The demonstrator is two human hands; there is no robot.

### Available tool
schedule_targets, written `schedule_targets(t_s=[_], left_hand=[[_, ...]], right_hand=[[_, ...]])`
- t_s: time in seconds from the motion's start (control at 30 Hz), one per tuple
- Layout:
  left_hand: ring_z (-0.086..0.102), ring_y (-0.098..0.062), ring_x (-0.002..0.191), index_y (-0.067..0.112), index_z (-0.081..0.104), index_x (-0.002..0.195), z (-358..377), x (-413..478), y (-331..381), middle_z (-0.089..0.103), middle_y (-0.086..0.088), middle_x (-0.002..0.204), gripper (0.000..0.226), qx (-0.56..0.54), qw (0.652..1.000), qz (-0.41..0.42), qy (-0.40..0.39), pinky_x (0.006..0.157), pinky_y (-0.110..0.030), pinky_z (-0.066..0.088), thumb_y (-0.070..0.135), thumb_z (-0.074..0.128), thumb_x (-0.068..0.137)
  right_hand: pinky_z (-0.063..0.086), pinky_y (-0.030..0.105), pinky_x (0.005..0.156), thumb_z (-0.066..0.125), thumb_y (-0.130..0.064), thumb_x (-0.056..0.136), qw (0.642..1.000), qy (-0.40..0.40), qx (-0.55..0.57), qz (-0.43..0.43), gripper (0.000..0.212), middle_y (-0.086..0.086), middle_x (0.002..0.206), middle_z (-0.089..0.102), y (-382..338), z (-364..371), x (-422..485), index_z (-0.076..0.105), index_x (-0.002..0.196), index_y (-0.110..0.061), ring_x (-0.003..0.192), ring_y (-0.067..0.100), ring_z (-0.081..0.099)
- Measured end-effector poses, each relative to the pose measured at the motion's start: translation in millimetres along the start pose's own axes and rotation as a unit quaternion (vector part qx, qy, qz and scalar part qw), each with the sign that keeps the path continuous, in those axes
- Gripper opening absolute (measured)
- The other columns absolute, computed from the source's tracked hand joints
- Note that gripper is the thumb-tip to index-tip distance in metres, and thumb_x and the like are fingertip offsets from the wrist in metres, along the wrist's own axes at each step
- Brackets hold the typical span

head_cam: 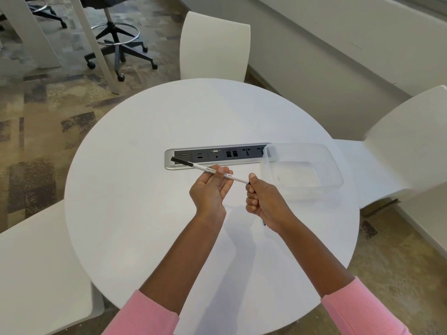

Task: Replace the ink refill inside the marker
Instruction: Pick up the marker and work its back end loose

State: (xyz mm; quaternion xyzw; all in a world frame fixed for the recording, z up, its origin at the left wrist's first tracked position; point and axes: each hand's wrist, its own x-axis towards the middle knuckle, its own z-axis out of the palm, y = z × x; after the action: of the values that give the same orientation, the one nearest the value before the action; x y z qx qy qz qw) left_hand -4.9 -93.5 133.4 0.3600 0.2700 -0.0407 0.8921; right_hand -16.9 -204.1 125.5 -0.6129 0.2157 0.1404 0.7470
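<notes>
A slim white marker [205, 168] with a black cap at its far left end and black print on its barrel is held level above the round white table [145, 189]. My left hand [210, 189], palm up, holds the barrel near its middle with the fingertips curled over it. My right hand [261, 199] is a fist gripping the marker's right end, thumb on top. A thin dark tip [264, 223] sticks out below my right hand; what it belongs to cannot be told.
A clear plastic container [326, 165] stands just right of my hands, partly over a grey power and data socket strip [217, 154] set into the table. White chairs [215, 44] surround the table; an office stool stands on the carpet at the far left.
</notes>
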Motion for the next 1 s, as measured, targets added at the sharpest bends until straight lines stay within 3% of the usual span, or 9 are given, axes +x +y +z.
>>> schedule_targets(t_s=[0.13,0.27,0.47,0.53,0.63,0.7,0.77,0.87,1.0], left_hand=[[0.068,-0.009,0.05,0.005,0.06,0.077,2,-1,3,0.067,-0.006,0.064,0.012,-0.021,0.999,-0.027,0.006,0.059,-0.022,0.059,-0.004,0.057,0.085],[0.068,-0.011,0.048,0.002,0.058,0.077,3,-1,6,0.069,-0.001,0.049,0.013,-0.039,0.998,-0.057,-0.002,0.052,-0.023,0.058,-0.005,0.054,0.086],[0.068,-0.017,0.053,0.0,0.058,0.075,-2,-2,7,0.068,-0.003,0.047,0.013,-0.044,0.993,-0.11,-0.001,0.055,-0.026,0.055,-0.003,0.054,0.086],[0.068,-0.018,0.057,0.001,0.059,0.075,-4,-3,5,0.068,-0.003,0.047,0.013,-0.034,0.993,-0.109,0.001,0.061,-0.027,0.054,-0.004,0.055,0.086],[0.068,-0.011,0.05,0.003,0.059,0.076,-7,-2,4,0.068,0.0,0.048,0.013,-0.012,0.997,-0.082,-0.005,0.066,-0.026,0.053,-0.003,0.055,0.086],[0.068,-0.009,0.051,0.005,0.059,0.075,-9,0,4,0.068,0.003,0.049,0.014,0.008,0.998,-0.064,-0.008,0.067,-0.026,0.056,-0.002,0.056,0.087],[0.068,-0.008,0.052,0.006,0.059,0.074,-10,0,4,0.068,0.004,0.049,0.015,0.018,0.998,-0.054,-0.016,0.065,-0.025,0.06,-0.001,0.056,0.087],[0.068,-0.008,0.051,0.006,0.059,0.075,-9,-3,2,0.069,0.003,0.05,0.014,0.019,0.998,-0.053,-0.02,0.06,-0.021,0.058,-0.002,0.057,0.086],[0.069,-0.008,0.052,0.007,0.06,0.077,-9,-5,-1,0.069,0.003,0.051,0.012,0.025,0.998,-0.046,-0.022,0.06,-0.021,0.058,-0.002,0.057,0.086]], right_hand=[[0.03,0.015,0.042,0.041,-0.029,0.096,0.988,0.034,-0.084,-0.128,0.041,-0.002,0.056,0.034,7,3,-1,0.041,0.057,-0.017,0.038,0.003,0.03],[0.03,0.015,0.044,0.039,-0.023,0.097,0.946,0.064,-0.189,-0.254,0.035,-0.002,0.056,0.034,14,0,-2,0.043,0.064,-0.012,0.044,0.004,0.032],[0.028,0.021,0.055,0.039,-0.02,0.092,0.802,0.064,-0.429,-0.412,0.028,0.002,0.061,0.044,16,-20,2,0.049,0.07,-0.006,0.058,0.012,0.04],[0.03,0.023,0.057,0.042,-0.018,0.092,0.784,0.055,-0.461,-0.412,0.027,0.009,0.065,0.05,17,-27,4,0.054,0.075,-0.001,0.061,0.022,0.045],[0.036,0.021,0.057,0.042,-0.023,0.096,0.861,0.02,-0.399,-0.316,0.033,-0.005,0.058,0.049,19,-28,2,0.054,0.066,-0.016,0.057,0.009,0.048],[0.039,0.02,0.054,0.037,-0.035,0.096,0.944,0.011,-0.265,-0.198,0.045,-0.009,0.046,0.046,16,-23,-1,0.052,0.056,-0.02,0.046,0.006,0.044],[0.039,0.017,0.046,0.033,-0.05,0.092,0.992,-0.021,-0.115,-0.057,0.054,-0.01,0.04,0.04,12,-20,-4,0.05,0.052,-0.017,0.041,0.009,0.039],[0.033,0.015,0.04,0.033,-0.056,0.09,0.996,-0.075,0.002,0.05,0.055,-0.008,0.043,0.032,8,-18,-9,0.044,0.053,-0.016,0.037,0.007,0.034],[0.028,0.013,0.036,0.043,-0.042,0.092,0.99,-0.092,0.057,0.087,0.045,-0.009,0.041,0.029,5,-16,-11,0.04,0.056,-0.016,0.036,0.005,0.03]])
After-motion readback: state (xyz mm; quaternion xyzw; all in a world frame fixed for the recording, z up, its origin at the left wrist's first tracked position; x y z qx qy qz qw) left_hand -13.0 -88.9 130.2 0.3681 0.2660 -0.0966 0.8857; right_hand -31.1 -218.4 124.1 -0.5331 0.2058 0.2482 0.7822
